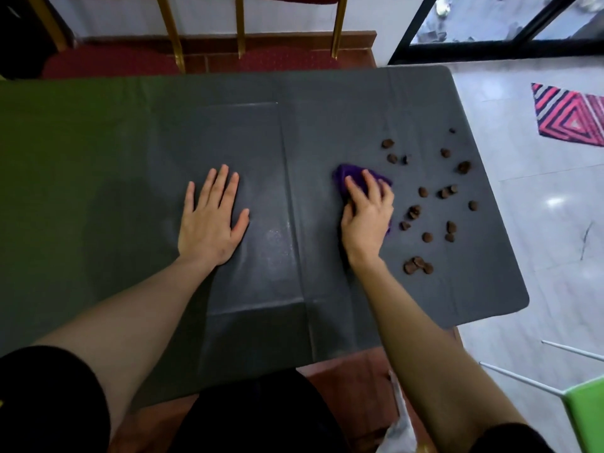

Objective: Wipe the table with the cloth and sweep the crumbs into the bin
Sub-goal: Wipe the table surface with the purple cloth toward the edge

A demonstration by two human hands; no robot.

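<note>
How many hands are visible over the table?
2. The left hand lies flat on the grey table cover; the right hand grips the purple cloth beside the brown crumbs. Neither is hidden.

Glossy creased table (327, 125); soft cloth (346, 178)

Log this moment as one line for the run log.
left hand flat on table | right hand grips purple cloth | crumbs unswept

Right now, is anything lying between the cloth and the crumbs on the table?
Nothing visible does. The right hand presses the purple cloth, and only bare dark table cover separates it from the brown crumbs to its right.
</note>
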